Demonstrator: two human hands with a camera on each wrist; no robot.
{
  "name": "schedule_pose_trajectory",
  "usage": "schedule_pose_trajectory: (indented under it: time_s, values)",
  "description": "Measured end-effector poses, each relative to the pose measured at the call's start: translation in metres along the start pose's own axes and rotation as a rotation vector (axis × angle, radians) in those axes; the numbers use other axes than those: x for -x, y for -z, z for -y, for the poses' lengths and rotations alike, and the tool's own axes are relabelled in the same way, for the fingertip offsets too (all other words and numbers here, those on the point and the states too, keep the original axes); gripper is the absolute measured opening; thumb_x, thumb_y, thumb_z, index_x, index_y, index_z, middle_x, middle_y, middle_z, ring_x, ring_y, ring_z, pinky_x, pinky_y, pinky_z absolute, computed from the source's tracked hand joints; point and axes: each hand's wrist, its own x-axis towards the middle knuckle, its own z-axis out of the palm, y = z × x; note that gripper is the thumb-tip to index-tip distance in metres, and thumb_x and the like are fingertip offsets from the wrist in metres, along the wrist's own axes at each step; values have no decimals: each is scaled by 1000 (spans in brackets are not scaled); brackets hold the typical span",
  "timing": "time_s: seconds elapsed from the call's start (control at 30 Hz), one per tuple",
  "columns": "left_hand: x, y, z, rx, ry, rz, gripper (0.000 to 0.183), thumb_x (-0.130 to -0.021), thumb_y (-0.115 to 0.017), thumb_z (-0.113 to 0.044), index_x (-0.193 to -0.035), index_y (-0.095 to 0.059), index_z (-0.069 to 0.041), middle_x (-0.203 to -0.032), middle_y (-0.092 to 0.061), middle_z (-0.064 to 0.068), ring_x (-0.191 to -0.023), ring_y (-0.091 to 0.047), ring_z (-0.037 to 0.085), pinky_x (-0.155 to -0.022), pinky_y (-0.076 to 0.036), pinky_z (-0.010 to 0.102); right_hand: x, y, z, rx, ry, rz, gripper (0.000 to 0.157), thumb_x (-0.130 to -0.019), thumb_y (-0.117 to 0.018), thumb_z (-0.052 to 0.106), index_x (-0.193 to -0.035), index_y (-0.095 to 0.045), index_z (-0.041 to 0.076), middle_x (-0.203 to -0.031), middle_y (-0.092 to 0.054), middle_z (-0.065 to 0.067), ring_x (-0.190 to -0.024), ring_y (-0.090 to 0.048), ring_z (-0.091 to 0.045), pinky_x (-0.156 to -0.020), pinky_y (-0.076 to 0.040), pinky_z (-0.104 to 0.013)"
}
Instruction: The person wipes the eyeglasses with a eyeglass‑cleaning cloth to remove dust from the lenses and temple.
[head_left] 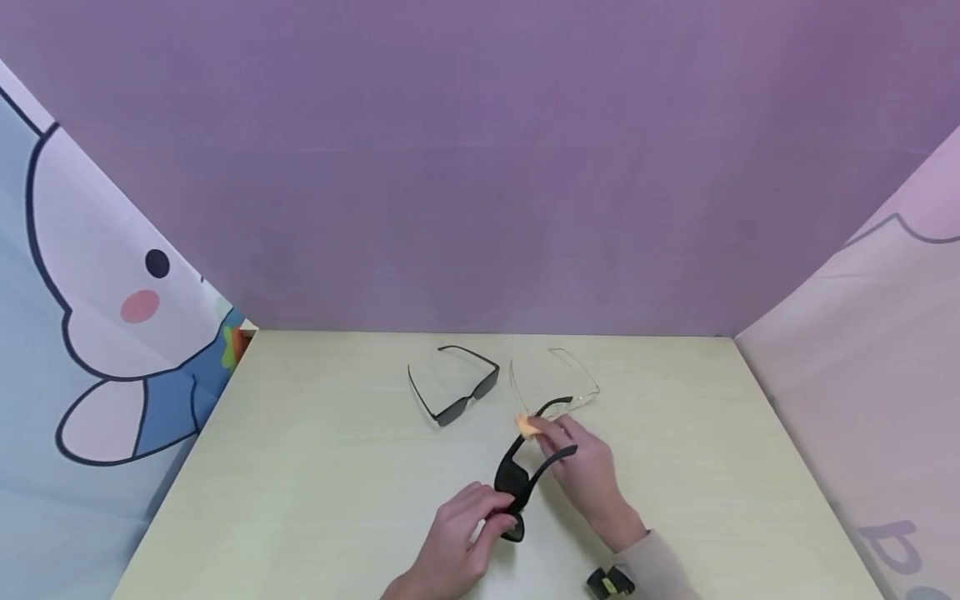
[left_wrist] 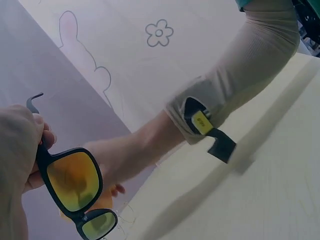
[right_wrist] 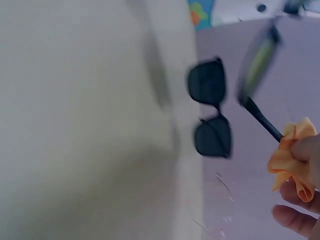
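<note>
My left hand (head_left: pixel 459 537) pinches black-framed sunglasses (head_left: pixel 512 477) by the front, near one lens, above the table. In the left wrist view their lenses (left_wrist: pixel 75 180) look yellow-orange. My right hand (head_left: pixel 585 471) holds a small orange cloth (head_left: pixel 527 427) at one temple arm of these sunglasses. Seen from the right wrist, the bunched cloth (right_wrist: pixel 292 162) wraps round the end of that arm (right_wrist: pixel 265 122), with the thumb pressing on it. The other temple arm sticks out freely to the right.
A second pair of black sunglasses (head_left: pixel 453 411) lies unfolded on the pale table (head_left: pixel 300 467), toward the back. Right of it lie thin-framed clear glasses (head_left: pixel 592 393), partly hidden by the held pair. A purple wall (head_left: pixel 480 167) stands behind; printed cloths (head_left: pixel 862 375) hang at both sides.
</note>
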Motion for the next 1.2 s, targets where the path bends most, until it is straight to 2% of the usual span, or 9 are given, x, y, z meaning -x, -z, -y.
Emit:
schedule_pose_trajectory:
  time_s: [0.1,0.2,0.37,0.63,0.83,0.93,1.03,1.1,1.2]
  values:
    - [-1,1,-2,9,23,14,13,-98,-69,-5,-110,-69,-2,-96,-72,4,-82,-63,11,-75,-52,11,5,-7,8,21,61,39,32,-109,-50,31,-113,-77,14,-82,-63,3,-58,-54,-8,-47,-47,-19]
    - [-1,2,-3,11,42,24,16,-95,-71,-2,-110,-69,-3,-95,-72,3,-81,-63,10,-75,-51,10,5,-8,12,24,69,39,28,-108,-54,30,-112,-77,16,-81,-61,4,-58,-53,-8,-46,-46,-20]
    - [0,2,-1,-1,40,6,17,-92,-72,1,-108,-69,-3,-90,-69,2,-78,-61,10,-73,-49,9,-4,-2,6,-3,-8,-22,18,-100,-65,21,-111,-78,14,-81,-63,1,-55,-51,-7,-45,-44,-19]
    - [4,1,1,17,36,-6,18,-89,-74,3,-106,-68,-2,-87,-68,2,-76,-60,10,-72,-48,7,-11,11,-6,-12,-106,-103,21,-94,-71,11,-114,-77,11,-83,-66,-2,-56,-55,-11,-45,-45,-20]
    - [3,1,2,16,52,-9,13,-92,-72,-1,-104,-69,-3,-87,-68,2,-77,-61,11,-71,-48,9,-9,15,-4,-174,-252,-243,44,-81,-78,-12,-122,-73,4,-85,-64,-7,-60,-53,-10,-50,-44,-13]
    - [3,1,2,23,61,-10,10,-94,-72,-2,-103,-69,-3,-87,-68,2,-78,-62,11,-72,-49,10,-10,16,-1,-240,-316,-330,42,-81,-74,-18,-119,-72,-1,-83,-62,-9,-65,-48,-5,-54,-40,-11]
    - [4,2,2,26,64,-12,18,-88,-75,4,-104,-69,-2,-87,-68,3,-78,-62,12,-72,-49,10,-13,20,3,-293,-399,-395,32,-85,-69,-19,-113,-71,-6,-82,-63,-14,-71,-50,-2,-60,-41,-8]
    - [4,2,1,29,68,-14,25,-82,-76,8,-104,-69,-2,-87,-68,4,-78,-62,12,-72,-49,9,-17,26,9,-336,-471,-395,25,-87,-66,-19,-110,-70,-8,-87,-64,-18,-76,-53,-3,-62,-43,-8]
    - [5,3,0,31,74,-17,30,-79,-77,11,-105,-69,-2,-88,-68,4,-78,-62,12,-72,-49,9,-20,34,18,-439,-627,-298,19,-93,-64,-13,-111,-69,-9,-94,-68,-22,-78,-57,-3,-63,-46,-9]
